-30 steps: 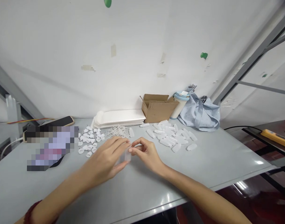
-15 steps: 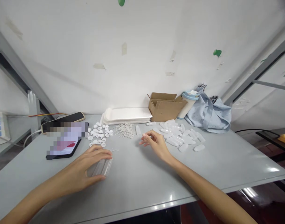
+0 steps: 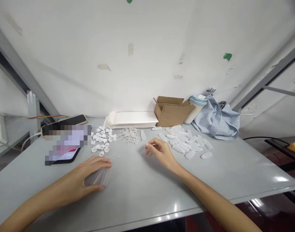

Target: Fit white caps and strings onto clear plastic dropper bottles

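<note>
In the head view, the left hand (image 3: 77, 175) grips a few clear tubes (image 3: 101, 176) low at the table (image 3: 137, 193), thumb at one end and fingers at the other, likely to keep them side by side; whether they touch the table is unclear. The right hand (image 3: 163, 154), loosely curled and seemingly empty, is beside the shells (image 3: 185, 145). Caps (image 3: 102, 139), strips (image 3: 129, 135) and shells lie in separate heaps, probably so each kind is easily picked out. The box (image 3: 173, 115) sits behind, perhaps leaving the hands room.

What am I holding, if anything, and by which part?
Your left hand holds a few clear tubes by their ends, fingers at the far ends, thumb at the near ones. Your right hand shows nothing held.
</note>
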The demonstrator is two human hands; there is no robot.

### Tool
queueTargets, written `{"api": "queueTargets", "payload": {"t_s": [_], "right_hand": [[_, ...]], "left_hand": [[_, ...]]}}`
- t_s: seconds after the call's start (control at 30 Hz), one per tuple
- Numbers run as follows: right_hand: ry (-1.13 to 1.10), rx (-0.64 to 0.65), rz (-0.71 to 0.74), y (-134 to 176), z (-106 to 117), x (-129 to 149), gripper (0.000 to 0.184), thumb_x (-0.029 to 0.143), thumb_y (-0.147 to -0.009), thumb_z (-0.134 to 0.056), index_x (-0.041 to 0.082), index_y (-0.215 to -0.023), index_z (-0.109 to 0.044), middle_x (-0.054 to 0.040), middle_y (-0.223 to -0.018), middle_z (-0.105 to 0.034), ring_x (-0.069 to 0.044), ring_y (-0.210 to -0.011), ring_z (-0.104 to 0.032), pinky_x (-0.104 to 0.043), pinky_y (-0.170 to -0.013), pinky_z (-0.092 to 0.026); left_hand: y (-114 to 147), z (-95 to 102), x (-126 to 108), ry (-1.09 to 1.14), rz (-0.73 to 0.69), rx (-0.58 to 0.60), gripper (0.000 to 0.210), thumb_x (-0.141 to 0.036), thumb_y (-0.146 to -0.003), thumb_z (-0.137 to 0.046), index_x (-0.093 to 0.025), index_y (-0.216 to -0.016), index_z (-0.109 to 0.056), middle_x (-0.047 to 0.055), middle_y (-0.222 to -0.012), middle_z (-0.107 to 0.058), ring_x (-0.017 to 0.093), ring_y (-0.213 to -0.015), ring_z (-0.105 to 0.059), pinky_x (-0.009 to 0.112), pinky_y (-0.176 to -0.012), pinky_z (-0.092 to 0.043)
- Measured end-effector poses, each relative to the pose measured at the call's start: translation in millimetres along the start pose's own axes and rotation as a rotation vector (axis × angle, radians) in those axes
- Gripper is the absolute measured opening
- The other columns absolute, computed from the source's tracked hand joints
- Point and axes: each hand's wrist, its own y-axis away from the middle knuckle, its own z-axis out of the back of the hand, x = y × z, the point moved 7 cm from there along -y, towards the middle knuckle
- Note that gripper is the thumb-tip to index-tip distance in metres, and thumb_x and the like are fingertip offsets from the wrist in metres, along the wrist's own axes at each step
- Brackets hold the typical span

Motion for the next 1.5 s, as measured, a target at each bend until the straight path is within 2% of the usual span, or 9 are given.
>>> {"api": "queueTargets", "payload": {"t_s": [0.27,0.43,0.67,0.83,0.93,1.0,1.13,1.3,1.5], "right_hand": [[-0.015,0.005,-0.002,-1.3,-1.4,-1.4,0.031,0.046,-0.085,-0.058,0.016,-0.076,-0.06,-0.0025,-0.065,-0.064,-0.016,-0.063,-0.064,-0.027,-0.059,-0.048],[0.008,0.013,-0.016,0.1,-1.5,-1.7,0.028,0.042,-0.085,-0.057,0.016,-0.076,-0.06,-0.0021,-0.065,-0.063,-0.015,-0.062,-0.062,-0.026,-0.06,-0.047],[0.077,0.06,-0.007,1.9,-9.6,-5.3,0.023,0.038,-0.087,-0.055,0.017,-0.078,-0.059,-0.0015,-0.067,-0.064,-0.015,-0.063,-0.06,-0.028,-0.061,-0.047],[0.25,0.227,0.19,14.4,-42.9,8.8,0.019,0.034,-0.085,-0.064,0.018,-0.094,-0.06,-0.0062,-0.094,-0.066,-0.018,-0.085,-0.062,-0.03,-0.072,-0.049],[0.361,0.378,0.358,23.8,-75.5,17.5,0.042,0.036,-0.08,-0.071,0.015,-0.113,-0.055,-0.0119,-0.112,-0.061,-0.022,-0.104,-0.057,-0.036,-0.09,-0.048],[0.436,0.431,0.417,25.4,-95.0,21.3,0.06,0.042,-0.075,-0.076,0.012,-0.121,-0.051,-0.015,-0.118,-0.056,-0.026,-0.111,-0.052,-0.039,-0.096,-0.045],[0.606,0.45,0.402,19.8,-122.8,27.4,0.08,0.056,-0.068,-0.076,0.009,-0.127,-0.047,-0.0175,-0.119,-0.052,-0.031,-0.108,-0.049,-0.046,-0.092,-0.045],[0.707,0.433,0.341,16.3,-135.1,31.5,0.08,0.061,-0.068,-0.073,0.009,-0.124,-0.049,-0.0172,-0.115,-0.052,-0.032,-0.103,-0.047,-0.047,-0.088,-0.044],[0.732,0.432,0.32,19.1,-136.5,31.3,0.075,0.058,-0.071,-0.071,0.006,-0.122,-0.051,-0.0165,-0.112,-0.052,-0.031,-0.101,-0.047,-0.045,-0.088,-0.043]], "left_hand": [[-5.0,-1.3,8.4,-0.003,0.035,-0.012,0.049,-0.055,-0.081,-0.061,-0.032,-0.125,-0.059,0.003,-0.138,-0.055,0.027,-0.128,-0.05,0.043,-0.109,-0.04],[-1.9,-0.8,10.1,-0.003,0.03,-0.011,0.052,-0.056,-0.08,-0.062,-0.033,-0.127,-0.057,0.002,-0.139,-0.054,0.028,-0.13,-0.047,0.045,-0.109,-0.039],[13.8,21.6,15.9,-0.01,0.126,-0.001,0.058,-0.054,-0.077,-0.066,-0.038,-0.131,-0.054,-0.002,-0.145,-0.048,0.03,-0.131,-0.047,0.042,-0.106,-0.042],[18.8,22.0,20.2,0.007,0.153,0.065,0.065,-0.039,-0.073,-0.072,-0.039,-0.134,-0.05,-0.003,-0.142,-0.051,0.028,-0.13,-0.047,0.038,-0.106,-0.043],[16.8,14.2,25.9,0.011,0.117,0.091,0.066,-0.03,-0.073,-0.07,-0.038,-0.135,-0.048,-0.001,-0.142,-0.05,0.026,-0.132,-0.045,0.038,-0.109,-0.04],[15.0,10.9,29.7,0.013,0.096,0.101,0.067,-0.027,-0.073,-0.069,-0.037,-0.136,-0.047,0.0,-0.142,-0.049,0.027,-0.132,-0.044,0.039,-0.109,-0.038],[14.4,18.4,27.3,-0.032,0.067,0.078,0.065,-0.03,-0.071,-0.071,-0.035,-0.133,-0.05,0.002,-0.139,-0.052,0.03,-0.129,-0.045,0.04,-0.106,-0.042],[16.6,37.5,15.0,-0.128,0.12,0.021,0.052,-0.035,-0.077,-0.064,-0.032,-0.129,-0.055,-0.002,-0.128,-0.061,0.028,-0.119,-0.055,0.037,-0.1,-0.047],[17.0,37.7,9.2,-0.146,0.144,0.081,0.054,-0.027,-0.082,-0.052,-0.029,-0.136,-0.047,-0.004,-0.126,-0.062,0.024,-0.113,-0.059,0.031,-0.095,-0.049]]}}
